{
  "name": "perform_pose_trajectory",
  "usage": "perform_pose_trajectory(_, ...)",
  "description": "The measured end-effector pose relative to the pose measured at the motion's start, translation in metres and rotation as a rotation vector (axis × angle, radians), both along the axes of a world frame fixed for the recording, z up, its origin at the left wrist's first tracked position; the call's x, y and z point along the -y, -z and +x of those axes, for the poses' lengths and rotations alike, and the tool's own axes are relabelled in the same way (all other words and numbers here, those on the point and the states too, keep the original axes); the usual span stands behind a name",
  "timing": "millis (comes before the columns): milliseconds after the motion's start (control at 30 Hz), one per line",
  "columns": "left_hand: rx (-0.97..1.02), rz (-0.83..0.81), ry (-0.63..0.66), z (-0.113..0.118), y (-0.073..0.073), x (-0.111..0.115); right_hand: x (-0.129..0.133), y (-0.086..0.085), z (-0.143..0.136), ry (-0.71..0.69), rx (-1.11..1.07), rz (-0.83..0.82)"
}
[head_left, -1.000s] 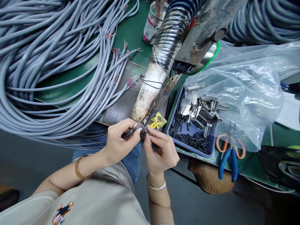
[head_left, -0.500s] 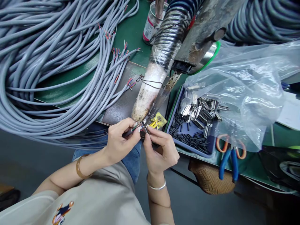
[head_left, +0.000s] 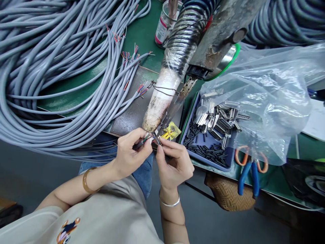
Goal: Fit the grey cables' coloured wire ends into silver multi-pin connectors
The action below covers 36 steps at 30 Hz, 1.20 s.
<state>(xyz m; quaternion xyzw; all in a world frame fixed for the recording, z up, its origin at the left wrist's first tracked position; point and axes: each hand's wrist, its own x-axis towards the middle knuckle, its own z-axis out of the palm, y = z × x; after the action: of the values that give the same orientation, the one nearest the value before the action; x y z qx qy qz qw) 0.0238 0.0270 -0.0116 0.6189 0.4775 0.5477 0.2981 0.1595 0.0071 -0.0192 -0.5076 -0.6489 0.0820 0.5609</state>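
Pinched in my left hand [head_left: 133, 151] is the stripped end of a cable [head_left: 139, 145], its thin coloured wires fanning toward the right. My right hand [head_left: 175, 161] grips a small multi-pin connector [head_left: 156, 138] between thumb and fingertips. The wire ends meet the connector's pin row, just below the tip of a soldering iron [head_left: 175, 103]. Whether a wire is joined to a pin is too small to tell. Behind the connector lies a yellow sponge [head_left: 172, 130]. The mouth of a wrapped suction hose [head_left: 154, 115] sits right above my fingertips.
Many grey cables [head_left: 63, 67] with bared ends cover the left of the bench. A blue tray [head_left: 230, 165] at right holds metal connectors [head_left: 220, 118] and black sleeves [head_left: 207, 154]. Beside it are a plastic bag [head_left: 274, 101], blue-handled pliers [head_left: 248, 176] and a jar [head_left: 162, 28].
Both hands keep nearly the same place and hold. The wires and connector have shifted only slightly between the fingertips. Things at the right appear a little further right.
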Motion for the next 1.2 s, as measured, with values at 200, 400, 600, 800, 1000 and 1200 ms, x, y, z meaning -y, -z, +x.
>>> perform_pose_trajectory(200,-0.028,0.026,-0.024,0.002,-0.003,-0.001,-0.002,-0.002,0.001,0.02,0.045,0.002)
perform_pose_trajectory(400,0.018,0.027,-0.002,0.001,-0.008,-0.002,-0.001,-0.009,0.0,0.049,0.1,0.027)
perform_pose_trajectory(600,0.088,-0.164,0.054,-0.003,-0.005,0.002,0.005,0.0,0.004,0.034,0.246,0.106)
perform_pose_trajectory(800,0.206,-0.267,0.114,-0.006,-0.007,0.007,0.009,-0.005,0.007,0.065,0.273,0.127)
perform_pose_trajectory(1000,0.549,-0.566,0.363,-0.019,-0.016,0.01,0.014,-0.014,0.012,0.002,-0.001,-0.221)
perform_pose_trajectory(1200,0.654,-0.725,0.485,-0.021,-0.015,0.013,0.025,-0.029,0.019,0.162,0.029,-0.077)
